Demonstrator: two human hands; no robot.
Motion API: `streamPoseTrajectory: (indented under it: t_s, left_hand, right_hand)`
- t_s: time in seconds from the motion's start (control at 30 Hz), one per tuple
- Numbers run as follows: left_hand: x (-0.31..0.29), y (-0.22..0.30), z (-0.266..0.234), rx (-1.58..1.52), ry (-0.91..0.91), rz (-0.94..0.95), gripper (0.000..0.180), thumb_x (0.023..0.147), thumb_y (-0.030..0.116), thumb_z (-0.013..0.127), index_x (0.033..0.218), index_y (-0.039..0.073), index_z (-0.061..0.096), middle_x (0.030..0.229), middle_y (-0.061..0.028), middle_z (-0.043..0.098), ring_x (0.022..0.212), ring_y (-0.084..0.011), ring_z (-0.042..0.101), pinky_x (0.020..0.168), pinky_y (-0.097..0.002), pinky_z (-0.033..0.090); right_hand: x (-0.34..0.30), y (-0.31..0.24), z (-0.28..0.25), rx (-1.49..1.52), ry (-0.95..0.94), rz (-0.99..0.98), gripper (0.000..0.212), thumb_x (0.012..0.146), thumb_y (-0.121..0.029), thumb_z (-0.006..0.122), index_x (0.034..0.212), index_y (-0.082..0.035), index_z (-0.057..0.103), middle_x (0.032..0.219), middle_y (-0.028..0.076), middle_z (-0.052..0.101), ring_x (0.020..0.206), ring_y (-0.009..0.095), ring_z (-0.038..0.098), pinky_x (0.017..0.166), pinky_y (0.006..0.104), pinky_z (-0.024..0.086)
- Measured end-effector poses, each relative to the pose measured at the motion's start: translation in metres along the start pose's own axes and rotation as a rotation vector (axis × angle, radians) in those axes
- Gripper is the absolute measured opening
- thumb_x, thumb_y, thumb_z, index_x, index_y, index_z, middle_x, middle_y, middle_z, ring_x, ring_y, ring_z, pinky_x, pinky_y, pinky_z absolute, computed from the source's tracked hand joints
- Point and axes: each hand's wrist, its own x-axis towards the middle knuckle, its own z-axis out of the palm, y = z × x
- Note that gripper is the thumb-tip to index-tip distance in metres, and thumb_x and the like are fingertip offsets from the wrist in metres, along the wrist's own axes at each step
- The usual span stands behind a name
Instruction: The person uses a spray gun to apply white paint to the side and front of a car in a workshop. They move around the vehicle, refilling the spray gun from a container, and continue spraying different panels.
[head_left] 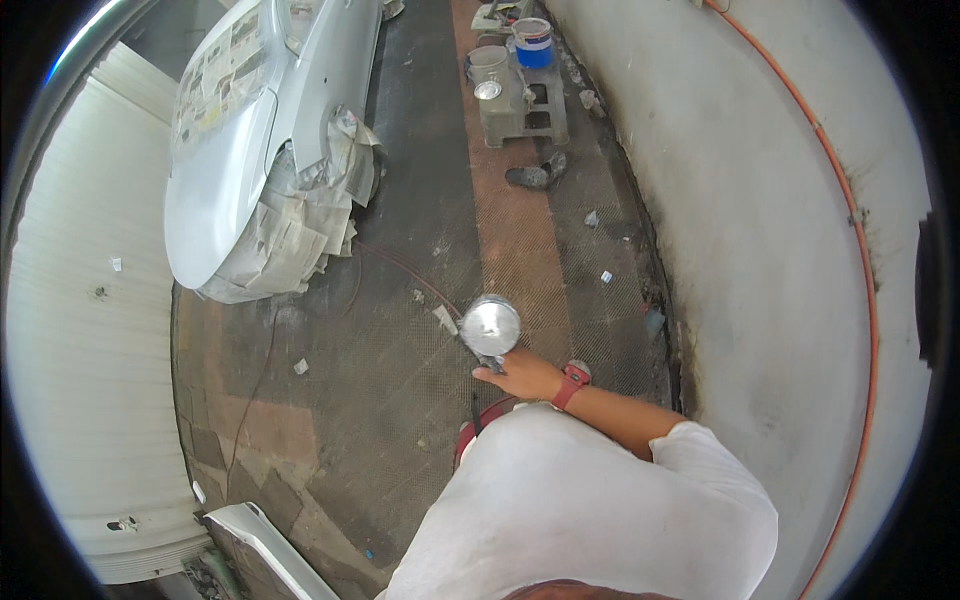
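Note:
My right hand [525, 374], with a red watch on its wrist, is closed round the grip of a spray gun [491, 326]. The round silvery cup on top hides most of the gun's body. A thin reddish hose [408, 266] runs over the floor from near the gun toward the car. My left hand does not show. Ahead on the left stands a white car [222, 190], with newspaper [290, 235] taped over its front end and wheel area and more sheets on its glass.
A grey plastic stool [503, 122] ahead carries a pale bucket [489, 65] and a blue-and-white bucket [533, 45]. Shoes [537, 174] lie before it. An orange hose [838, 170] hangs along the right wall. A white panel [262, 540] lies at lower left.

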Motion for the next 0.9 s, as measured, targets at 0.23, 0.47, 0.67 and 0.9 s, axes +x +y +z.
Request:
streamPoseTrajectory:
  t_s: [0.23, 0.47, 0.67, 0.9]
  left_hand:
    - [-0.045, 0.177, 0.011, -0.036, 0.028, -0.046, 0.054, 0.107, 0.048, 0.055, 0.112, -0.002, 0.076, 0.104, -0.0253, 0.076, 0.098, -0.0405, 0.073, 0.088, -0.0489, 0.056]
    - [-0.073, 0.197, 0.026, -0.078, -0.070, -0.033, 0.055, 0.107, 0.048, 0.054, 0.118, -0.002, 0.074, 0.112, -0.0246, 0.076, 0.106, -0.0347, 0.073, 0.092, -0.0468, 0.055]
    - [-0.052, 0.158, 0.054, 0.112, -0.168, -0.038, 0.056, 0.107, 0.046, 0.054, 0.124, -0.004, 0.072, 0.119, -0.0250, 0.075, 0.117, -0.0364, 0.070, 0.101, -0.0465, 0.052]
    - [-0.086, 0.151, 0.051, 0.063, -0.146, -0.128, 0.051, 0.107, 0.043, 0.053, 0.134, 0.001, 0.066, 0.129, -0.0227, 0.071, 0.126, -0.0350, 0.066, 0.106, -0.0462, 0.050]
  right_hand:
    - [-0.045, 0.088, -0.134, 0.049, 0.226, 0.148, 0.082, 0.100, -0.056, 0.065, 0.152, 0.004, 0.043, 0.142, 0.035, 0.056, 0.131, 0.053, 0.054, 0.111, 0.0516, 0.046]
    - [-0.056, 0.155, -0.183, 0.076, 0.345, 0.143, 0.085, 0.101, -0.053, 0.064, 0.156, 0.007, 0.038, 0.150, 0.037, 0.050, 0.138, 0.053, 0.049, 0.115, 0.0516, 0.043]
    - [-0.077, 0.161, -0.186, 0.039, 0.348, 0.223, 0.083, 0.101, -0.053, 0.064, 0.153, 0.008, 0.041, 0.147, 0.037, 0.053, 0.135, 0.053, 0.052, 0.113, 0.0523, 0.044]
    - [-0.082, 0.168, -0.177, 0.066, 0.208, 0.277, 0.082, 0.102, -0.049, 0.065, 0.158, 0.003, 0.037, 0.152, 0.034, 0.050, 0.139, 0.051, 0.049, 0.116, 0.0505, 0.042]
